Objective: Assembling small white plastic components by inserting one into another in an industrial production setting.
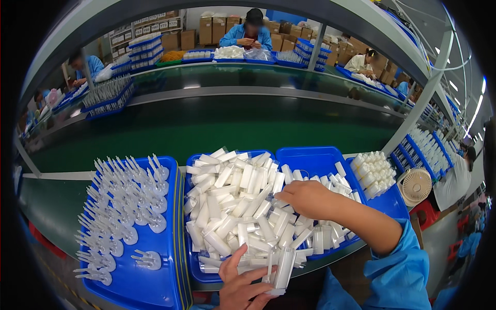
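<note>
My left hand (242,283) is low in the head view, fingers curled round a white rectangular plastic piece (283,269) with a clear, shiny covering. Just beyond it lies a blue tray (192,262) heaped with similar white pieces (227,201), several in clear film. My right hand (310,199) reaches over the border between this tray and the blue tray (310,155) to its right. Its fingers are bent and pressed together at the heap's right edge; whatever they hold is hidden. More white pieces (323,237) lie in the right tray, partly under my forearm.
Stacked blue trays (144,258) at left carry white round-based parts with upright prongs (116,206). White bottle-like parts (373,173) and a beige fan (415,186) stand at right. A green conveyor (217,124) runs behind, under a grey frame (413,113). Co-workers sit beyond it.
</note>
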`<state>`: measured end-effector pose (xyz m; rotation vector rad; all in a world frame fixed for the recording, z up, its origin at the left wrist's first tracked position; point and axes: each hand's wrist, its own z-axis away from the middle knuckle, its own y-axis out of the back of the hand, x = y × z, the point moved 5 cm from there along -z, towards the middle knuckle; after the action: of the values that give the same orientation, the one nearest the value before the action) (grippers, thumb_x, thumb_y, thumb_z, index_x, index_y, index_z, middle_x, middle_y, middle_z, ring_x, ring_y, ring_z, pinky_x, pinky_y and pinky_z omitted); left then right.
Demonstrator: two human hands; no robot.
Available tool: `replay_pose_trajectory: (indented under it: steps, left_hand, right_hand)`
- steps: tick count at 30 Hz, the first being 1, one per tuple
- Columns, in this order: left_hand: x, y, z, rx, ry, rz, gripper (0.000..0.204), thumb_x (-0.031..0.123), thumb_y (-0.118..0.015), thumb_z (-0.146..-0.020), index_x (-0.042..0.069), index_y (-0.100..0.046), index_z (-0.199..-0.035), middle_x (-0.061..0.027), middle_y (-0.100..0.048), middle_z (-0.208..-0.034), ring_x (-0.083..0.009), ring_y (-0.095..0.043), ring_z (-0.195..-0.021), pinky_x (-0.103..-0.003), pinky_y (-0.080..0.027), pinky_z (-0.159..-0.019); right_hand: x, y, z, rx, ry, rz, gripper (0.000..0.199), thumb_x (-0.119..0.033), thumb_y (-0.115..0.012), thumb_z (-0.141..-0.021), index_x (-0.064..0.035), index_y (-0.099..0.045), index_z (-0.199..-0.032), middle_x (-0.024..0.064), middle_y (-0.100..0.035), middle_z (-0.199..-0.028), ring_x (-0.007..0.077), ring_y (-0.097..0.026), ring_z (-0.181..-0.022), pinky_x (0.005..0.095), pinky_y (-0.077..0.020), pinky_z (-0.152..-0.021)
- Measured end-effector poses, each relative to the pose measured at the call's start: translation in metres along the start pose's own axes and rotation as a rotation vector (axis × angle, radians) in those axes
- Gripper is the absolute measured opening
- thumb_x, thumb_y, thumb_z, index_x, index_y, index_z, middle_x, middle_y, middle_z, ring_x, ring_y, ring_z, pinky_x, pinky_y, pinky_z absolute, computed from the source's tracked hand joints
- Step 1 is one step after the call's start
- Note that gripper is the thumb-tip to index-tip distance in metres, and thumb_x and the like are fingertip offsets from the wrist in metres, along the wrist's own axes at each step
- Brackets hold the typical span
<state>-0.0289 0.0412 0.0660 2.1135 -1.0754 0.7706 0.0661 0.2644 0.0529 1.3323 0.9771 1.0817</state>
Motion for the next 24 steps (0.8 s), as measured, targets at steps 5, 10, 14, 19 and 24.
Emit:
replay_pose_trajectory:
  steps: [5,10,14,19,24]
  left_hand:
    - [0.001,0.002,0.003,0.048,-0.016,-0.043,0.020,0.023,-0.074,-0.065,0.007,-0.066,-0.075,-0.0096,-0.064,-0.086,-0.0432,-0.051,-0.106,-0.050,-0.030,-0.092]
    - [0.008,-0.001,-0.010,0.040,-0.151,-0.173,0.038,0.008,-0.070,-0.058,0.008,-0.060,-0.094,-0.0094,-0.057,-0.090,-0.0304,-0.054,-0.087,-0.036,-0.044,-0.070]
    - [-0.001,-0.015,-0.003,-0.012,-0.079,-0.106,0.021,0.017,-0.072,-0.062,0.009,-0.065,-0.081,-0.0065,-0.061,-0.085,-0.0347,-0.053,-0.095,-0.046,-0.034,-0.084]
    - [0.002,-0.020,-0.010,-0.049,-0.051,-0.066,0.012,0.017,-0.072,-0.064,0.015,-0.069,-0.076,-0.0030,-0.063,-0.085,-0.0342,-0.048,-0.103,-0.050,-0.028,-0.093]
    - [0.000,-0.021,-0.008,-0.101,-0.047,-0.062,0.011,0.016,-0.071,-0.065,0.015,-0.069,-0.075,-0.0028,-0.063,-0.087,-0.0346,-0.047,-0.105,-0.049,-0.027,-0.093]
  right_hand:
    - [0.008,-0.002,-0.006,-0.043,-0.094,0.080,0.050,-0.003,-0.060,-0.068,-0.0087,-0.052,-0.118,0.0110,-0.059,-0.088,0.0245,-0.061,-0.077,0.0334,-0.0504,-0.063]
    - [-0.016,0.023,0.015,0.123,-0.418,-1.240,0.066,0.001,-0.057,-0.075,-0.0122,-0.031,-0.134,0.0088,-0.057,-0.094,0.0142,-0.058,-0.074,0.0261,-0.0471,-0.060]
    - [-0.048,0.020,0.030,0.067,-0.375,-2.021,0.070,0.002,-0.054,-0.082,-0.0148,-0.019,-0.140,0.0075,-0.053,-0.103,0.0100,-0.053,-0.085,0.0224,-0.0433,-0.073]
    - [-0.052,0.017,0.036,0.056,-0.281,-2.262,0.063,-0.005,-0.055,-0.086,-0.0099,-0.022,-0.139,0.0068,-0.051,-0.107,0.0141,-0.050,-0.100,0.0286,-0.0385,-0.088]
    - [-0.051,0.014,0.036,0.047,-0.338,-2.231,0.057,-0.009,-0.055,-0.088,-0.0077,-0.027,-0.137,0.0056,-0.051,-0.108,0.0146,-0.050,-0.101,0.0292,-0.0386,-0.089]
